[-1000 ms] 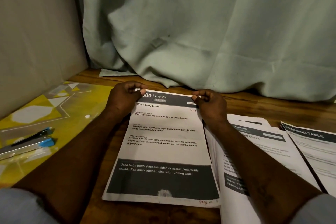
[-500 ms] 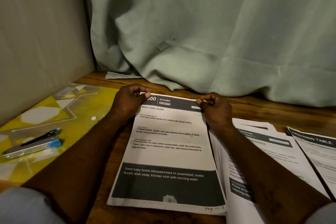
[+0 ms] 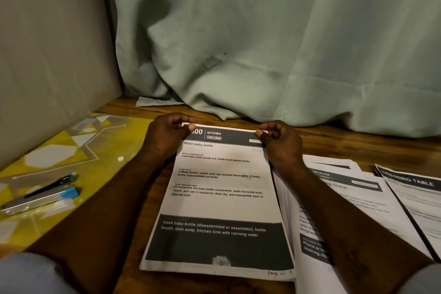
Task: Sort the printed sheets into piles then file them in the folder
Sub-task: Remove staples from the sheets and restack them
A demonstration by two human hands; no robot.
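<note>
Three piles begun: left hand [image 3: 167, 136] and right hand [image 3: 279, 143] pinched kitchen sheet [image 3: 219, 203] top corners; bedroom pile [image 3: 358, 188], dressing-table pile [image 3: 415, 188] beyond right hand; folder [image 3: 100, 150] left, seemingly unfilled.

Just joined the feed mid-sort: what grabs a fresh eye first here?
The white printed sheet headed KITCHEN lies centre on the wooden table, its top corners pinched by the left hand and right hand. A BEDROOM sheet and a DRESSING TABLE sheet lie to its right. A yellow patterned plastic folder with pens lies far left.
</note>
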